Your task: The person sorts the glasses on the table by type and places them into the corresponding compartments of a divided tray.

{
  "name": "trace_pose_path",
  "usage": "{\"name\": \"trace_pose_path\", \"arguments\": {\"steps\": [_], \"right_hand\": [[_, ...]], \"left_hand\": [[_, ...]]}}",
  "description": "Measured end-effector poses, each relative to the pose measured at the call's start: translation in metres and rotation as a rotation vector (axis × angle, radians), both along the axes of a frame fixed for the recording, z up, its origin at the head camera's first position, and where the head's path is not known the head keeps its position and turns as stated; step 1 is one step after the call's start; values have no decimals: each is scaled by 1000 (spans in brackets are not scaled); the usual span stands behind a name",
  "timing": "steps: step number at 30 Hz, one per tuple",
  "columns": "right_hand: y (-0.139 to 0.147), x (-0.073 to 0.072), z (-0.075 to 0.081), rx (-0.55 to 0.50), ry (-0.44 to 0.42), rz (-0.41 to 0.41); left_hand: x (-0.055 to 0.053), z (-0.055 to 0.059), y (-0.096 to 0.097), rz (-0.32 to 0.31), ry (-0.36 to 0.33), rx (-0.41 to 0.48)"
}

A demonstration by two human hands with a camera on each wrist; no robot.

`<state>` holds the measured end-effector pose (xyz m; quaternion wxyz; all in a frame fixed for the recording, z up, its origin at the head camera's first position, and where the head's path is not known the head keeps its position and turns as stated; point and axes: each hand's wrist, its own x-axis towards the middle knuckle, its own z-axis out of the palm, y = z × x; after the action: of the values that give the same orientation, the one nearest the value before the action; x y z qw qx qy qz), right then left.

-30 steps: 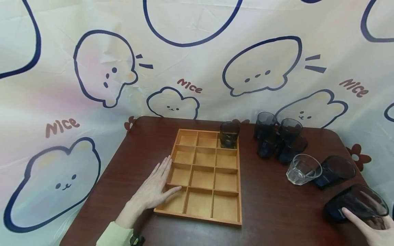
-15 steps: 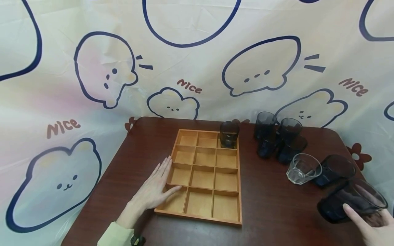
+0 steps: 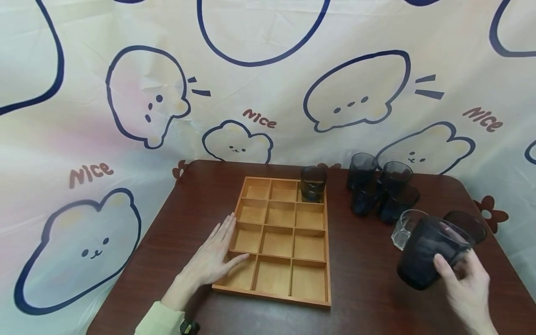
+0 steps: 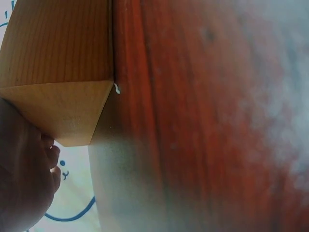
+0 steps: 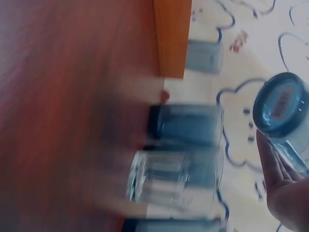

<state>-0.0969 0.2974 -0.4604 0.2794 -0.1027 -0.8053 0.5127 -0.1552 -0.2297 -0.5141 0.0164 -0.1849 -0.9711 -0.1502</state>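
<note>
My right hand (image 3: 468, 289) grips a dark blue glass (image 3: 429, 256) near its rim and holds it tilted above the table. In the right wrist view the base of this glass (image 5: 281, 104) shows a pale label. My left hand (image 3: 213, 253) lies with straight fingers along the left side of a wooden compartment tray (image 3: 268, 302), its thumb over the lower left compartment. One dark glass (image 3: 313, 184) stands in the tray's far right compartment. A clear faceted glass (image 3: 402, 235) is partly hidden behind the held glass.
Several dark glasses (image 3: 383, 188) cluster at the back right of the brown table (image 3: 360, 279). Another dark glass (image 3: 475, 227) stands behind the held one, mostly hidden. A patterned cloth (image 3: 272, 93) hangs behind the table and at its sides.
My right hand has lifted the dark glass off the table at the right and carried it leftward, in front of the clear glass. My left hand stays at the tray.
</note>
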Motion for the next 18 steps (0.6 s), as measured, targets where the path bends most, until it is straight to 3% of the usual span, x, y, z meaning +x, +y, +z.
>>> {"name": "trace_pose_path", "arguments": {"steps": [4, 11, 18], "right_hand": [[-20, -14, 5, -2, 50, 86], [-57, -50, 21, -120, 101, 345], [-87, -89, 20, -62, 118, 447]], "left_hand": [[1, -1, 0, 7, -12, 5], [3, -1, 0, 3, -9, 7], [1, 0, 0, -3, -13, 24]]}}
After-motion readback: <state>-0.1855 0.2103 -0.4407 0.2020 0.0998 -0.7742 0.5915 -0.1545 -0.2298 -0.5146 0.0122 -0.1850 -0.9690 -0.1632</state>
